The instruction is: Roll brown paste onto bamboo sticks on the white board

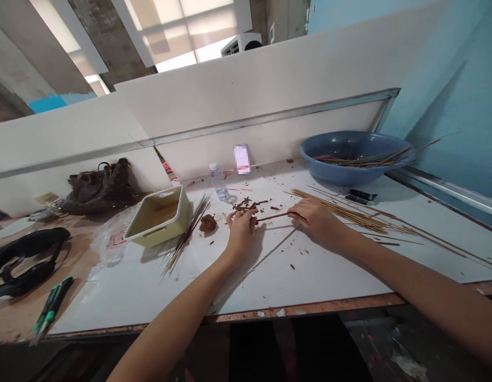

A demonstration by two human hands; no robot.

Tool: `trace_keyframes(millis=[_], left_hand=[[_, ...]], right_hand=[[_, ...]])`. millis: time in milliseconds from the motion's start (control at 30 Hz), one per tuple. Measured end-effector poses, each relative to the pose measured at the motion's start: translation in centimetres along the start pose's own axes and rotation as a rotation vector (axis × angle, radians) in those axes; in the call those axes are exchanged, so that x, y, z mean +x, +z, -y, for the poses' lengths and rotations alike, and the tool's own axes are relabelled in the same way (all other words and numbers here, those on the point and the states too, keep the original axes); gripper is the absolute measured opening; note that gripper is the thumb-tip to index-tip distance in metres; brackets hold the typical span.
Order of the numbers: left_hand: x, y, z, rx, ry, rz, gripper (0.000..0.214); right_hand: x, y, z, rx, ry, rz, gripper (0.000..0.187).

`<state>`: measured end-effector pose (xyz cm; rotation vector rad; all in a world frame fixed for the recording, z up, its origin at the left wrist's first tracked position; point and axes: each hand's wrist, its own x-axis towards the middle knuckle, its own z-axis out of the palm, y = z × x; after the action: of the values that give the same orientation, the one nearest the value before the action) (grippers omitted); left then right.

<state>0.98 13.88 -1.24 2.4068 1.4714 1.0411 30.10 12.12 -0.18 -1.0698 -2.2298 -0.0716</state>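
A thin brown stick stretches between my two hands, low over the white board. My left hand is closed on its left end, with short broken brown bits lying just beyond the fingers. At the other end, the fingers of my right hand pinch the stick. A bundle of long tan sticks lies close behind and to the right of that hand. Left of my left hand sits a lump of brown clay-like material, and past it a bundle of thin wires or sticks.
A pale yellow-green bin, a clear bottle and a lit phone-like screen stand beyond my hands. The blue basin holds more sticks. At left are green-black cutters, black headgear and a bag.
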Motion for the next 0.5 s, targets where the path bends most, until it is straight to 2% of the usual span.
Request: trace_keyframes(millis=[100,267,500], left_hand=[[-0.05,0.05,-0.1,0.009,-0.003,-0.007,0.034],[-0.09,0.16,-0.12,-0.008,0.003,-0.009,0.032],[0.12,-0.22,-0.11,-0.011,-0.053,0.01,0.034]], right_hand=[[0.1,-0.18,0.1,-0.001,-0.012,0.01,0.03],[0.08,-0.2,-0.03,0.01,-0.02,0.001,0.023],[-0.12,0.3,-0.55,-0.024,-0.003,0.002,0.029]])
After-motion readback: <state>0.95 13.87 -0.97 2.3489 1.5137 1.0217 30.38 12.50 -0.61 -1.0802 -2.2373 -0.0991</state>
